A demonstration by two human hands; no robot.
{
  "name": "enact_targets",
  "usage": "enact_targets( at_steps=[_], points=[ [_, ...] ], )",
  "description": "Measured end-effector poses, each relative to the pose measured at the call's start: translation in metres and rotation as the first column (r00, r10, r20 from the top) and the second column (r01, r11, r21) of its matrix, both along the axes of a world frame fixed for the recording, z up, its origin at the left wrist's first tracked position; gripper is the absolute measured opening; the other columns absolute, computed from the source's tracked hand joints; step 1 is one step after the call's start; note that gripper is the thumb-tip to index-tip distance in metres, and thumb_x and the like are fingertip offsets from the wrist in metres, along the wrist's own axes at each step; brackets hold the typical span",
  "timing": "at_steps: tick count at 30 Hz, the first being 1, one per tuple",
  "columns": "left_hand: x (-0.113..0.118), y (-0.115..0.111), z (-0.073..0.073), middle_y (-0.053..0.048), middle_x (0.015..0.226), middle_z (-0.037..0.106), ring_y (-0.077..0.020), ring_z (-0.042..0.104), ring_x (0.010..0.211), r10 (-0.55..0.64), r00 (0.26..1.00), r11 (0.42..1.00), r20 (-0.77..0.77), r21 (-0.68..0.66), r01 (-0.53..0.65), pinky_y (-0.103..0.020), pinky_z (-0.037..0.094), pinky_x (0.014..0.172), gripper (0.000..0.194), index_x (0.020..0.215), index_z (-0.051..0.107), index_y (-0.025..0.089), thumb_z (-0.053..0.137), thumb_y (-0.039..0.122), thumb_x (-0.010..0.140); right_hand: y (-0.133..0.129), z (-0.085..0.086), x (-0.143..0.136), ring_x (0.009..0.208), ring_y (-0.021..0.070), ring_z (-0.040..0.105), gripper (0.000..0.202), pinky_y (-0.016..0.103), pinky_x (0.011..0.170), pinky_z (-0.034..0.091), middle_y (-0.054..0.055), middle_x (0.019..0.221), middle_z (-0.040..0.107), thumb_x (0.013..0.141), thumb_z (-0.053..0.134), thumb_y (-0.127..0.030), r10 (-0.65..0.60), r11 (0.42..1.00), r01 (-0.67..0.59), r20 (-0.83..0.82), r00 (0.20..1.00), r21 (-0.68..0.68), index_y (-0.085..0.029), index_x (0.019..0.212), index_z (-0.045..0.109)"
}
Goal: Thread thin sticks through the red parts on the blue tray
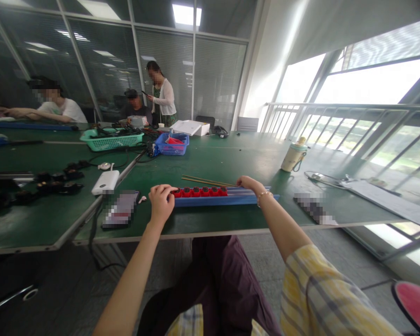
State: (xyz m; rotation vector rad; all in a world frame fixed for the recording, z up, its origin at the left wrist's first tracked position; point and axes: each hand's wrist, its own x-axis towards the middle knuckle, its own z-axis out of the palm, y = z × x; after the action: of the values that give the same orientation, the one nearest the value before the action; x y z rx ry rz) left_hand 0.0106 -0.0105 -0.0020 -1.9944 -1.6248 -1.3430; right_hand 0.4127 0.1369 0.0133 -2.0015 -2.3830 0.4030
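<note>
The left forearm (pixel 135 275) rises from the lower left, with the left hand (pixel 162 198) palm down and its fingers bent. The right forearm (pixel 283 224) angles inward from a plaid sleeve (pixel 325 280); a bracelet (pixel 265 196) circles its wrist, and the right hand (pixel 251 184) arches downward.

The blue tray (pixel 213 201) is long, narrow and straight. It lies flat on the green surface (pixel 227 163), extending between the two hands. A single row of red blocks (pixel 196 192) with dark tops sits in the tray, starting at the left hand and ending short of the right hand. Pale, lengthwise rails are visible beyond the last block.

The left hand is partly curled over the left end of the tray, with one finger extended to the first block. The right hand is narrow, fingers folded at the far edge near the right end. Whether either hand is closed on the tray cannot be determined; the fingertips of the right hand are hidden.

Thin sticks (pixel 206 180) lie behind the tray, just left of the right hand. A phone (pixel 121 210) and an earbud (pixel 142 199) lie left of the left hand. A bottle (pixel 294 156) stands upright beyond the right hand, to its right.
</note>
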Motion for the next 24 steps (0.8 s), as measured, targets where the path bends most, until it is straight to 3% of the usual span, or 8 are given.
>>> enact_targets(
  at_steps=[10,18,24],
  points=[
    [0.002,-0.001,0.001,-0.007,0.103,0.067,-0.0278,0.05,0.108,0.007,1.0,1.0,0.005,-0.023,-0.007,-0.043,0.039,0.093,0.032,0.096,0.075,0.027,0.048,0.013,0.086,0.003,0.001,-0.005,0.092,0.0225,0.07,0.022,0.028,0.083,0.051,0.012,0.1,0.077,0.08,0.064,-0.009,-0.042,0.999,0.041,0.053,0.998,0.019,-0.013,0.097,0.079],
    [0.002,0.0,0.001,-0.006,0.104,0.068,-0.0274,0.051,0.107,0.006,1.0,1.0,0.001,-0.006,-0.006,-0.043,0.039,0.092,0.031,0.096,0.075,0.026,0.048,0.013,0.086,-0.003,-0.007,0.003,0.092,0.0175,0.067,0.038,0.025,0.08,0.049,0.012,0.11,0.074,0.092,0.05,-0.01,-0.003,0.99,0.005,-0.016,1.0,0.138,-0.014,0.127,0.064],
    [0.001,0.0,0.0,-0.006,0.104,0.068,-0.0275,0.05,0.107,0.005,1.0,1.0,-0.003,0.0,-0.005,-0.043,0.039,0.092,0.032,0.096,0.075,0.026,0.049,0.012,0.086,-0.005,-0.008,0.004,0.085,0.0178,0.067,0.033,0.026,0.081,0.049,0.007,0.096,0.076,0.092,0.052,-0.018,0.093,0.981,-0.071,-0.112,0.989,0.183,-0.02,0.116,0.074]
  ],
)
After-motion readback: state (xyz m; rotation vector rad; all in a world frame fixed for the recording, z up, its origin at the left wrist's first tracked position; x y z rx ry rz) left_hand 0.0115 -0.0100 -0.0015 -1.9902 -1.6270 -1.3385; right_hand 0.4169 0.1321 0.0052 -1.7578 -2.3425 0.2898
